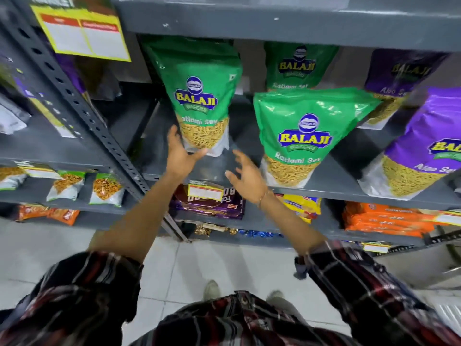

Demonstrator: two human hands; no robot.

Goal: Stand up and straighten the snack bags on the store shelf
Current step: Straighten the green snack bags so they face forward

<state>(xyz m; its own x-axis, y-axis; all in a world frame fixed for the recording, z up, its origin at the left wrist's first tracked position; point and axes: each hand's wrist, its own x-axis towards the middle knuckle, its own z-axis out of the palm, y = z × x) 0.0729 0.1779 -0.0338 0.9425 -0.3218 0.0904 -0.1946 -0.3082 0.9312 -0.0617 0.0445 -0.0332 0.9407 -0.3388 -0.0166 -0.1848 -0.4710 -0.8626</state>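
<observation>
A green Balaji snack bag (pixel 199 96) stands upright at the left of the grey shelf (pixel 349 193). My left hand (pixel 180 152) is just below its bottom left corner, fingers spread, the fingertips at the bag's base. My right hand (pixel 245 174) hovers open between this bag and a second green bag (pixel 304 136) standing at the shelf front. A third green bag (pixel 296 66) stands behind that one. Two purple Balaji bags stand further right, one at the front (pixel 424 146) and one at the back (pixel 396 81).
A perforated grey upright (pixel 82 106) runs diagonally at the left. A yellow sign (pixel 82 33) hangs at top left. Lower shelves hold small snack packs (pixel 67 186), purple biscuit packs (pixel 207 203) and orange packs (pixel 384 218). The tiled floor and my shoes are below.
</observation>
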